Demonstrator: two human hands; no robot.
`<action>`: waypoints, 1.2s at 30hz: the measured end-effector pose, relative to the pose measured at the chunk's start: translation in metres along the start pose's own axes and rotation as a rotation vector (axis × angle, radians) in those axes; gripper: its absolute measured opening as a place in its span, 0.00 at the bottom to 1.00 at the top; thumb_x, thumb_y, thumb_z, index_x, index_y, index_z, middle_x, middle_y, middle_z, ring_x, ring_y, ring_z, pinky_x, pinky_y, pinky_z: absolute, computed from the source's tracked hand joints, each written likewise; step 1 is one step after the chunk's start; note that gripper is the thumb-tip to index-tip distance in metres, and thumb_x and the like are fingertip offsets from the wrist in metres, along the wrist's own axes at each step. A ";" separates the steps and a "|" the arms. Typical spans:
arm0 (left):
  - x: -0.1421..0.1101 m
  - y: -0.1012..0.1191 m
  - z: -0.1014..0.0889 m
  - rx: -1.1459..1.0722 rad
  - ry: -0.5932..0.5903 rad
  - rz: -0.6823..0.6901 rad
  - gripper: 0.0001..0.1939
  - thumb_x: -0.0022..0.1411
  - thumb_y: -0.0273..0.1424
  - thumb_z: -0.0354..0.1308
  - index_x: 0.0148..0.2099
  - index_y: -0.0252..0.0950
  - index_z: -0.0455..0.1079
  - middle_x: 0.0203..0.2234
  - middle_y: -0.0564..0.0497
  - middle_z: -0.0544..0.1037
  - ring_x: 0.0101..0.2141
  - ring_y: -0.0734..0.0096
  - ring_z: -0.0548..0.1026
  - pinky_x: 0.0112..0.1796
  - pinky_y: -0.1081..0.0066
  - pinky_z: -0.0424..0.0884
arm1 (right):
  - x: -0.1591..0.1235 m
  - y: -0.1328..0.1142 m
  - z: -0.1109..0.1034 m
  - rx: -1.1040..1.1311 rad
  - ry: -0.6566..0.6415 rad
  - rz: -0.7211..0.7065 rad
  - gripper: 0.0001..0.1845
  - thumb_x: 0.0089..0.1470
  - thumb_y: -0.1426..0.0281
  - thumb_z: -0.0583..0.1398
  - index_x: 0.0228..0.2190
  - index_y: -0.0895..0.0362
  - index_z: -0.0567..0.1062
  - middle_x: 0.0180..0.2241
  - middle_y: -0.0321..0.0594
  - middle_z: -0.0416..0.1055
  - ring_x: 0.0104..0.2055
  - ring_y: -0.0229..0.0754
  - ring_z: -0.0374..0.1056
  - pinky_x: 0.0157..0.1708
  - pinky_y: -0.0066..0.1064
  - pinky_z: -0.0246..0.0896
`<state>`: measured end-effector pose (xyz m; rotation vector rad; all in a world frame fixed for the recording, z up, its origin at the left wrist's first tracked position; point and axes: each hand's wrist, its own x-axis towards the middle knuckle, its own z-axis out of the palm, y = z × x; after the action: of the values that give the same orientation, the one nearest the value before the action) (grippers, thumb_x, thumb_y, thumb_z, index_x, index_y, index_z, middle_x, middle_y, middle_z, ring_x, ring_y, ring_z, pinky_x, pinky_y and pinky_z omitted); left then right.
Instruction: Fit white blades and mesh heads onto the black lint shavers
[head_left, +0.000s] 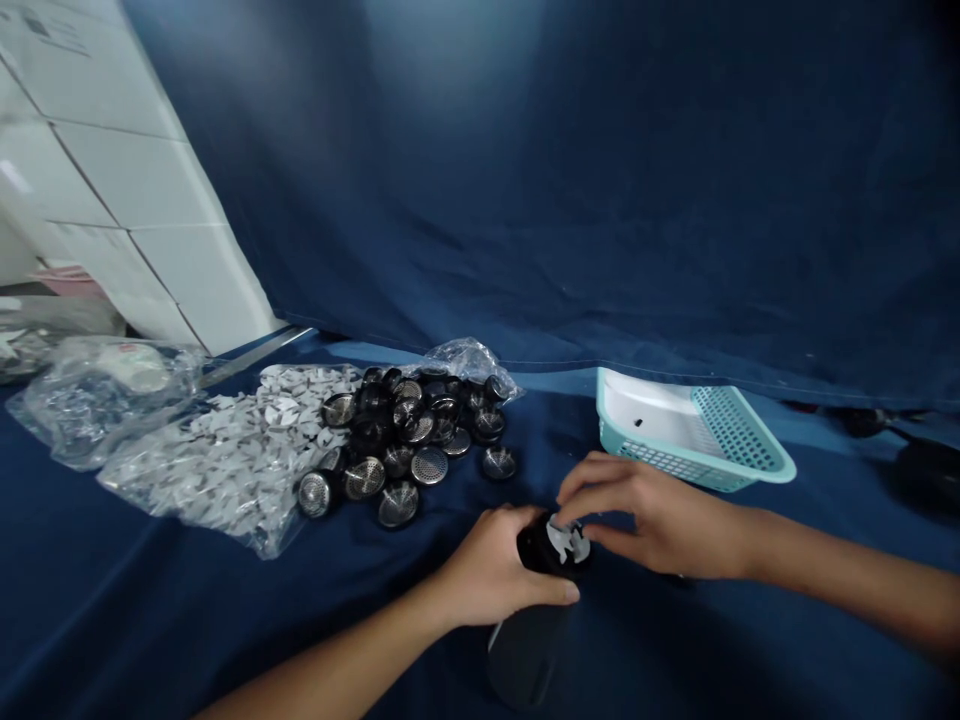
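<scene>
The left hand (491, 570) closes firmly around the upper end of a dark bottle (525, 655). The right hand (652, 520) curls its fingers over a white flake (568, 541) on the bottle's top, apparently pinching it, though that is hard to tell.

Matte black is seen on a cylindrical container (526, 655), which is topped by a jagged white piece (567, 541). To its left, steel-silver mesh strainers (365, 478) with black rims are heaped beside grey-white flakes (247, 450), which are held in a clear plastic bag (142, 520). To its right, a turquoise basket (739, 430) patterned with a lattice is lined by a white insert (649, 412) marked with one black spot. Behind it, a navy cloth (600, 200) is streaked by paler blue folds, and far to its left, white tiles (142, 190) are divided by grey lines.
</scene>
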<state>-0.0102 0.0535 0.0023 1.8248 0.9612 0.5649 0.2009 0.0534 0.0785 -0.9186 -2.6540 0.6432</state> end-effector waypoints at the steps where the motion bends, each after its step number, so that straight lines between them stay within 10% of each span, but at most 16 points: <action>1: 0.000 0.000 0.000 0.009 0.000 0.000 0.21 0.43 0.37 0.71 0.40 0.35 0.74 0.34 0.54 0.77 0.35 0.65 0.73 0.36 0.72 0.65 | 0.001 0.000 0.000 0.017 -0.028 -0.027 0.15 0.56 0.77 0.60 0.44 0.51 0.77 0.43 0.39 0.73 0.45 0.40 0.68 0.45 0.33 0.63; 26: 0.000 -0.003 -0.001 0.048 0.007 -0.011 0.24 0.42 0.41 0.72 0.41 0.36 0.75 0.35 0.51 0.77 0.36 0.62 0.72 0.38 0.69 0.66 | 0.002 0.007 0.011 -0.004 0.035 0.166 0.11 0.59 0.63 0.59 0.34 0.49 0.82 0.53 0.42 0.68 0.54 0.50 0.63 0.52 0.46 0.61; 36: -0.001 0.001 -0.001 0.051 0.000 0.012 0.22 0.43 0.40 0.71 0.40 0.37 0.74 0.33 0.53 0.77 0.35 0.65 0.72 0.36 0.71 0.65 | -0.029 -0.010 0.014 -0.101 -0.071 0.162 0.19 0.61 0.68 0.55 0.52 0.42 0.72 0.62 0.40 0.59 0.62 0.51 0.58 0.60 0.52 0.53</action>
<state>-0.0115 0.0531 0.0039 1.8766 0.9728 0.5520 0.2126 0.0230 0.0686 -1.1696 -2.7153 0.5922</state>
